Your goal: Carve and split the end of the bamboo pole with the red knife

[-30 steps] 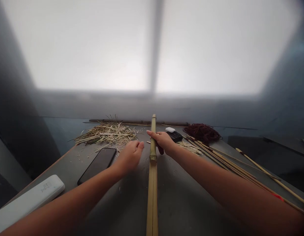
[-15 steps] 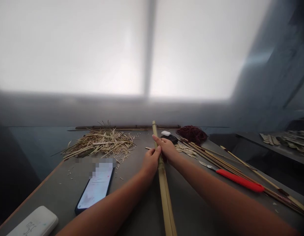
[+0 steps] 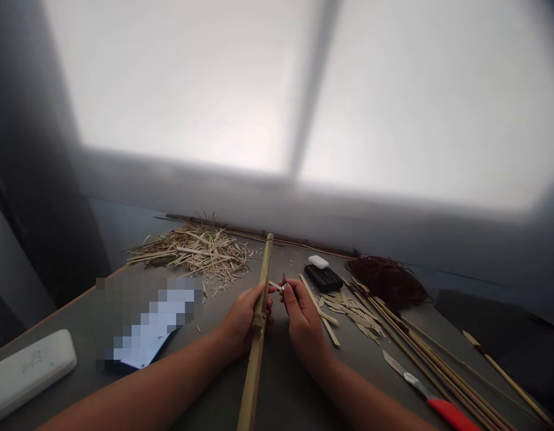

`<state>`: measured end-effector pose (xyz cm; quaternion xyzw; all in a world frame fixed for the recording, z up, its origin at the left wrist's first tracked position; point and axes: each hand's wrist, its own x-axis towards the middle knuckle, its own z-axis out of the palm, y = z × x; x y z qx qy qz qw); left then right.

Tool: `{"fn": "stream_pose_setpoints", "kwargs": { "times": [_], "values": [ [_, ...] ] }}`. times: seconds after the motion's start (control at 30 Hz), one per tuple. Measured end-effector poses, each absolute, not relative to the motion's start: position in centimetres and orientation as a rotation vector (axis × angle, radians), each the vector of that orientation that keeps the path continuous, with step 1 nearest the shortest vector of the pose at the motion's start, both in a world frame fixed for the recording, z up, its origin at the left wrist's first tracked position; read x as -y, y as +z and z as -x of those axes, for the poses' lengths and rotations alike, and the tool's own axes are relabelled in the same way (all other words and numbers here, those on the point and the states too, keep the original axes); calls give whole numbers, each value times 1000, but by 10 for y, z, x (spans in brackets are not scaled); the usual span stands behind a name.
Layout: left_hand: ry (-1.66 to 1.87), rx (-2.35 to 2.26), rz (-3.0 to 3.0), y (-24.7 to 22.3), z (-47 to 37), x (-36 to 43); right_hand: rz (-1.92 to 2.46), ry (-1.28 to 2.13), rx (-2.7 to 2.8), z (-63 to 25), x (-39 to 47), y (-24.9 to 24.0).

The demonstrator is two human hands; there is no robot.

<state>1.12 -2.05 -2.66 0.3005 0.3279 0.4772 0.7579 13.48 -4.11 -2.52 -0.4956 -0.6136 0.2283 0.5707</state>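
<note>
A long split bamboo pole (image 3: 258, 323) runs from the bottom edge up the middle, its far end raised. My left hand (image 3: 241, 317) is closed round it near a node, with fingertips showing on its right side. Just right of the pole, my right hand (image 3: 304, 317) pinches a small dark pointed tool (image 3: 284, 280); its kind cannot be made out. A short pale sliver sticks out between the pole and my right fingertips. Nearest my right hand on the table lie flat pale bamboo strips (image 3: 355, 316).
A heap of bamboo shavings (image 3: 200, 248) lies back left. On the left are a phone (image 3: 146, 353) and a white case (image 3: 32, 371). To the right are a black case (image 3: 322, 278), dark red cord (image 3: 389, 281), thin bamboo sticks (image 3: 432, 353) and a red-handled knife (image 3: 447, 410).
My right hand has come off the pole to its right side, with the small dark tool now visible in it. My left hand still holds the pole. The view has tilted and shifted.
</note>
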Motion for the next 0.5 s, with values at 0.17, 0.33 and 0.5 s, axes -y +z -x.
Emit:
{"fn": "stream_pose_setpoints", "kwargs": {
  "times": [0.17, 0.33, 0.5],
  "values": [
    [1058, -717, -729, -29, -11, 24, 1107, 596, 1449, -135, 46, -33],
    [1045, -752, -710, -31, -10, 23, 1093, 614, 1437, -135, 52, -36],
    [1042, -718, -679, -31, -9, 21, 1082, 592, 1511, -133, 55, -33]
  ]
}}
